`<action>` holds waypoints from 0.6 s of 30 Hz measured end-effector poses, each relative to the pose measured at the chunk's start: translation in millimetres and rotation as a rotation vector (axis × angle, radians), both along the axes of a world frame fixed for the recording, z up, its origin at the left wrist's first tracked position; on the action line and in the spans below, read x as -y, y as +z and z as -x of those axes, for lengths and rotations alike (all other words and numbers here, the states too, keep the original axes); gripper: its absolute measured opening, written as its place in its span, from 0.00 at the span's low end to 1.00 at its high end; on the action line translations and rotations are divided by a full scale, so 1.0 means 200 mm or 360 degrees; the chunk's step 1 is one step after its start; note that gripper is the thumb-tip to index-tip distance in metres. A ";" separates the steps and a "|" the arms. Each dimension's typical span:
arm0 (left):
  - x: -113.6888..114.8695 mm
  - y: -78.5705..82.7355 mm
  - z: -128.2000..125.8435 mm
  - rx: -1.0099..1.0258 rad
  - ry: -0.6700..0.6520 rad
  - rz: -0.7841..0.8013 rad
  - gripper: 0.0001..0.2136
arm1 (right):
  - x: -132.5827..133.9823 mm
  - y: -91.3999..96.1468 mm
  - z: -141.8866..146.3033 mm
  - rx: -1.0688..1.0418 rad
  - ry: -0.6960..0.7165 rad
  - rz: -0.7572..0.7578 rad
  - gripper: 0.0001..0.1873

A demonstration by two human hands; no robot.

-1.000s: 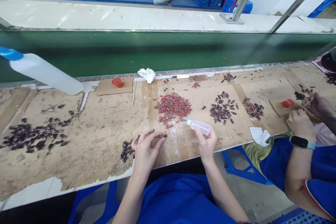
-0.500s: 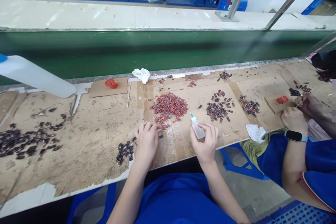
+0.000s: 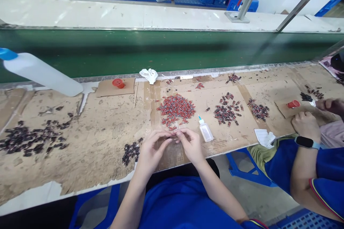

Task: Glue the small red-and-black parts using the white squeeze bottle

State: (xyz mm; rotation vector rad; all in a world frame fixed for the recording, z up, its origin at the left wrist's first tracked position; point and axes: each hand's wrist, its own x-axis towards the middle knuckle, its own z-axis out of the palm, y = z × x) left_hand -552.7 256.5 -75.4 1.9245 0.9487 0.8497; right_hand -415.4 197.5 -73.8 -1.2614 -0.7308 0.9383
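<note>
My left hand (image 3: pixel 151 149) and my right hand (image 3: pixel 189 144) meet at the near edge of the bench, fingertips pinched together on a tiny part I cannot make out. Just beyond them lies a heap of small red parts (image 3: pixel 176 108). A small clear dropper bottle (image 3: pixel 205 130) stands upright on the cardboard, to the right of my right hand and free of it. A small pile of dark parts (image 3: pixel 130 150) lies to the left of my left hand.
More dark and red parts (image 3: pixel 225 112) lie right of the bottle, and a wide dark pile (image 3: pixel 29 137) at far left. A large white bottle (image 3: pixel 40 71), a red cap (image 3: pixel 118 83), a crumpled tissue (image 3: pixel 149 75). A co-worker's hands (image 3: pixel 309 125) work at right. A green conveyor (image 3: pixel 172 48) runs behind.
My right hand has set the dropper bottle down upright and moved left to join my left hand. The two hands now pinch together at the bench edge.
</note>
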 end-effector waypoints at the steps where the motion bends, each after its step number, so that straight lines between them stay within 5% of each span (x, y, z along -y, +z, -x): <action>1: 0.00 -0.03 0.02 -0.0088 0.0048 -0.0069 0.07 | 0.00 -0.01 -0.01 -0.0077 0.0009 0.0054 0.18; 8: 0.01 -0.14 0.04 -0.0382 0.0268 -0.0313 0.09 | 0.02 -0.04 -0.04 -0.0117 -0.0062 0.0175 0.15; 18: 0.04 0.02 0.00 -0.0052 0.0156 -0.0016 0.09 | 0.05 0.01 -0.03 0.0279 -0.0031 0.0178 0.08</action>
